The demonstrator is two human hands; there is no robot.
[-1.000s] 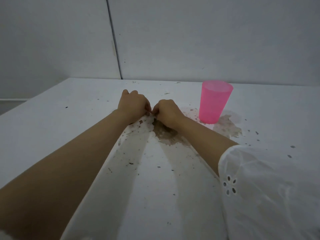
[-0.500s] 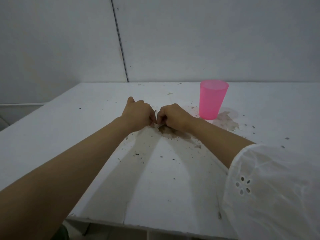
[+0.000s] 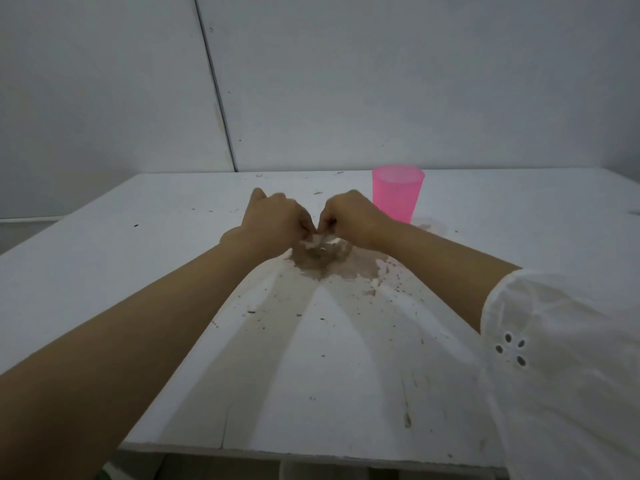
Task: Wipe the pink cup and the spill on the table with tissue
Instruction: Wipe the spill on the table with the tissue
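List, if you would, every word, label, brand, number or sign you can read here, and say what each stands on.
None: no text can be read in this view.
The pink cup shows a plain side, no label.
The table and wall bear only stains and specks.
The sleeve has eyelet holes, not letters.
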